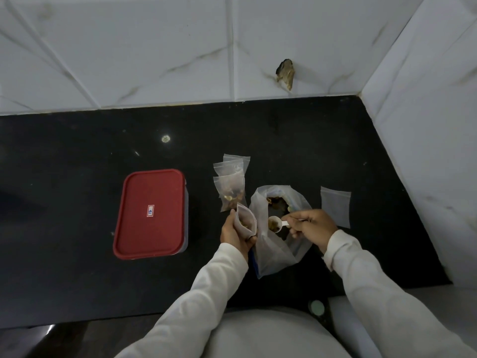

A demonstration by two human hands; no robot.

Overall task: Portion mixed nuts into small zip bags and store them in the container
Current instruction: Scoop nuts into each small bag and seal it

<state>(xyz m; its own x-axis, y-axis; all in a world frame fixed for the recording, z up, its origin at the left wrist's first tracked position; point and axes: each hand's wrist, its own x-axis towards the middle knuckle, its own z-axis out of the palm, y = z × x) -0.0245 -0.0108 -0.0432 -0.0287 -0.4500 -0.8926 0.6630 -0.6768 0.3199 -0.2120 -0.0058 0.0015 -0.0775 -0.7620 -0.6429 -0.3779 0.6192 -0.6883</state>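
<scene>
My left hand (236,235) holds a small zip bag (246,220) upright with its mouth open and some nuts inside. My right hand (311,226) grips the handle of a white scoop (275,224) loaded with nuts, just right of that bag and over the big clear bag of mixed nuts (277,228) lying on the counter. Behind my left hand lie filled small zip bags (229,189), overlapping. An empty zip bag (335,206) lies flat to the right. The container (151,214) with its red lid on sits to the left.
The black counter (77,164) runs back to a white tiled wall (180,47) and a side wall (426,125) on the right. A chipped hole (285,73) marks the back wall. My white sleeves reach in from the counter's front edge.
</scene>
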